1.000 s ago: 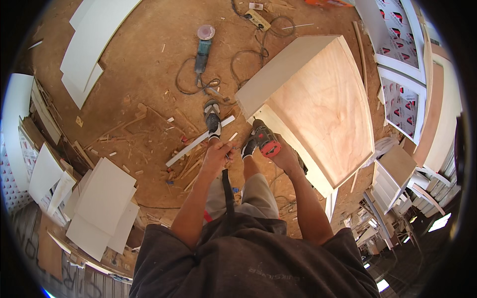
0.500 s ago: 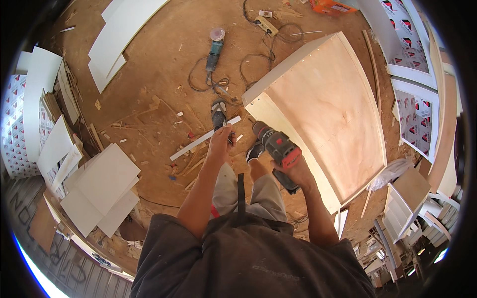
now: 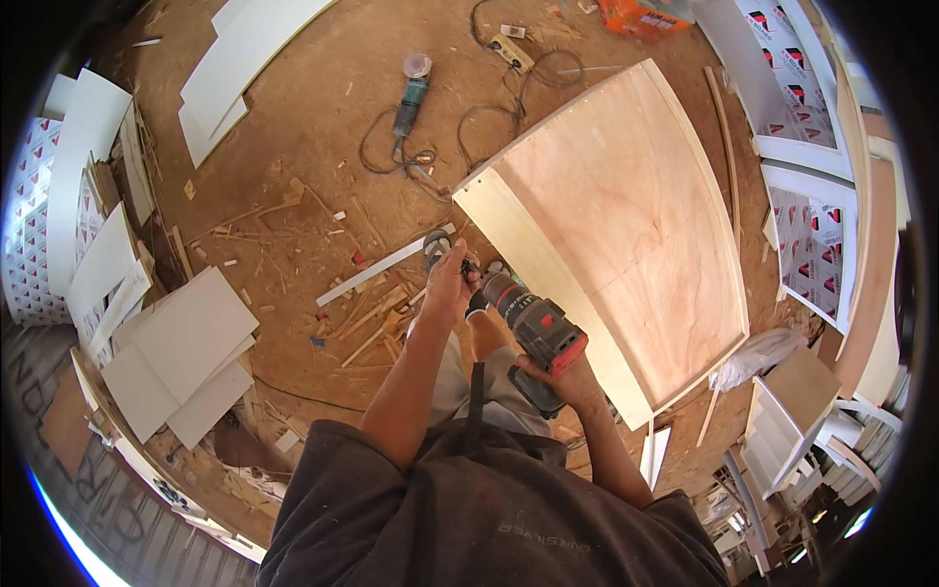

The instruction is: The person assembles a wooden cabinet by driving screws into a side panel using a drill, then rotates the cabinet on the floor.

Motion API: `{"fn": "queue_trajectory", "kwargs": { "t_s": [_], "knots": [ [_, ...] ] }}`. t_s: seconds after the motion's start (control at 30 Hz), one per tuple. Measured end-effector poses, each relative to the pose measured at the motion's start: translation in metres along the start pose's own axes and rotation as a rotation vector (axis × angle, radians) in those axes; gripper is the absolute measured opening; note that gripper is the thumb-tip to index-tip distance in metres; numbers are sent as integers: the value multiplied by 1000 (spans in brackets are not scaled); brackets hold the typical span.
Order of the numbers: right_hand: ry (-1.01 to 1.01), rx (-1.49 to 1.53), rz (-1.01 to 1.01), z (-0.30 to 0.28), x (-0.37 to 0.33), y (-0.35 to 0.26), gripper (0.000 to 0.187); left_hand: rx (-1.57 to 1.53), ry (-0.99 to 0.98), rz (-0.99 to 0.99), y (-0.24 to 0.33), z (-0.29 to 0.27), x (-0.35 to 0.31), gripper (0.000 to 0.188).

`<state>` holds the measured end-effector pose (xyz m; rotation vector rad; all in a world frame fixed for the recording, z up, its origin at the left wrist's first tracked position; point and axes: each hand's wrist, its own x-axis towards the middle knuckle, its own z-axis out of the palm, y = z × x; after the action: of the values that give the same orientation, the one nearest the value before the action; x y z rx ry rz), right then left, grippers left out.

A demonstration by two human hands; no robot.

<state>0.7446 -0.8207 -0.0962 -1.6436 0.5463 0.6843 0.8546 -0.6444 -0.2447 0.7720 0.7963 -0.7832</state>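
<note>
Since half a second ago, the black-and-red cordless drill [image 3: 544,328] has drawn away from the box's edge and in toward my left hand [image 3: 450,284]; its nose now sits just beside those fingers.

Nearest: dark grey shirt [image 3: 469,499], faint lettering across the front. Right hand [image 3: 567,380] wrapped around the drill's handle; small pale markings on the casing. Left hand: fingers curled in on a small dark piece [image 3: 469,265], too small to identify.

Workpiece: large box of pale plywood [image 3: 636,215], on the brown floor [image 3: 323,127] ahead and to my right, apart from the drill. Done, by my reading: side panels and broad face joined, light wooden strip [image 3: 548,284] fitted along the near edge, two dark spots at its far corner, perhaps fixings. Left: cannot be counted; I make out no similar spots along the rest of the strip, so fastening looks unfinished. No lettering noted on the box.

Beyond: narrow white strip [image 3: 377,266] among wood offcuts; teal angle grinder [image 3: 412,96], cord loose, no legible label.

Outer field: white open-fronted units [image 3: 810,245] at right, lined with a repeating red-and-black logo; grey ribbed sheet [image 3: 93,519] at lower left, big dark painted letters; orange package [image 3: 646,16] at the top, dark print.
</note>
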Motion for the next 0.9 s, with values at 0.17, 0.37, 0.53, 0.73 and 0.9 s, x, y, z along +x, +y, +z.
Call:
{"fn": "queue_trajectory", "kwargs": {
  "t_s": [0.17, 0.37, 0.53, 0.73, 0.9],
  "knots": [
    [4, -17, 32, 4, 4, 3, 39, -17, -9, -26, 0, 3, -2, 25],
    [70, 164, 187, 23, 14, 11, 38, 76, 54, -126, 6, -7, 12, 32],
    [166, 92, 196, 44, 49, 18, 37, 19, -36, -148, -7, -19, 52, 30],
    [264, -128, 181, 61, 113, 23, 30, -67, -13, -172, -7, -25, 107, 29],
    [250, -108, 252, 61, 137, 27, 34, -61, 21, -192, -7, -33, 128, 29]
  ]
}}
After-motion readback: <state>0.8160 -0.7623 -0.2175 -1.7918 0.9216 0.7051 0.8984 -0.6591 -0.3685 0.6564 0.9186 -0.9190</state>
